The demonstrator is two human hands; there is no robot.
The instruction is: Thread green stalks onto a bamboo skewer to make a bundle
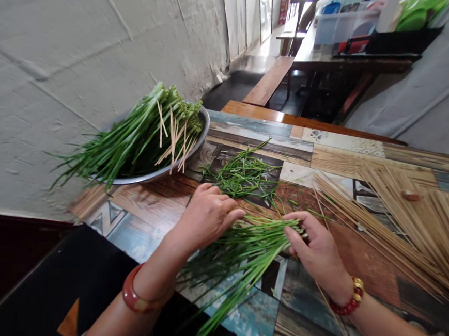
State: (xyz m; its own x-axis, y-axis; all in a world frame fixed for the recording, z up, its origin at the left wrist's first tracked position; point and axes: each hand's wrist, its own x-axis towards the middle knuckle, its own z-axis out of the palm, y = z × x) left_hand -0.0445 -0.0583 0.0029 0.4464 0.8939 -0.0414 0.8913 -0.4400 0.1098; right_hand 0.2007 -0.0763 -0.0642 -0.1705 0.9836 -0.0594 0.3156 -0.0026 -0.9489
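Both hands gripped a bunch of chives (242, 242) lying on the table (327, 145): the left hand (207, 216) pinched its middle, the right hand (315, 245) its cut ends. Loosely held, stalks could have slid out and scattered toward the skewers (418, 219).

Left hand (207, 216) and right hand (315, 245): gripping chive bundle (241, 252) on patterned table (338, 151). Metal bowl (158, 170): skewered chives. Bamboo skewers (418, 224): piled right.
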